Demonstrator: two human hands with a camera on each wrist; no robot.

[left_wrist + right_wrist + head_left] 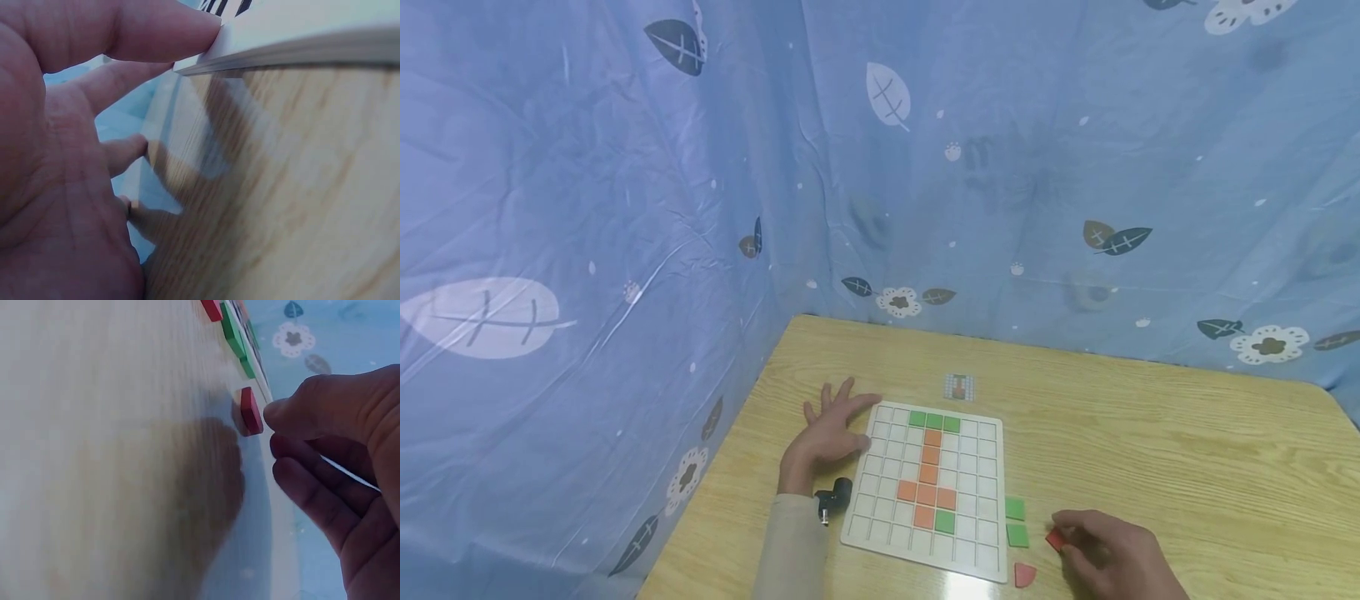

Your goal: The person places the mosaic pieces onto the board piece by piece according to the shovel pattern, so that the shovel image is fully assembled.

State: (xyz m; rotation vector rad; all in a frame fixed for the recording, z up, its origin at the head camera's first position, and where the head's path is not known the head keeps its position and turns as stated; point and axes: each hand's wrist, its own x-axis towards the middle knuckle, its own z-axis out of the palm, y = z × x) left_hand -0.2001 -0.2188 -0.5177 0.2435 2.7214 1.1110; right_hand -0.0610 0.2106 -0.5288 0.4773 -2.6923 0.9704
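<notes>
My left hand (829,432) lies at the left side of a white gridded board (887,467), fingers spread. Its thumb (181,31) touches the board's edge, and the index fingertip reaches the far left corner. On the board, a row of green tiles (935,422) tops a column of orange tiles (930,456); a lone green tile (944,522) sits low beside them. Right of the board, my right hand (1116,554) pinches a red tile (250,411) between thumb and index finger, close over the table; the index fingertip is hidden in the right wrist view.
Two green tiles (1016,521) lie along the board's right edge, with a red quarter-round piece (1024,575) nearer me. A small pattern card (959,387) lies beyond the board. By my left wrist is a black device (835,496). Blue patterned curtains (1000,208) enclose the wooden table (1150,450).
</notes>
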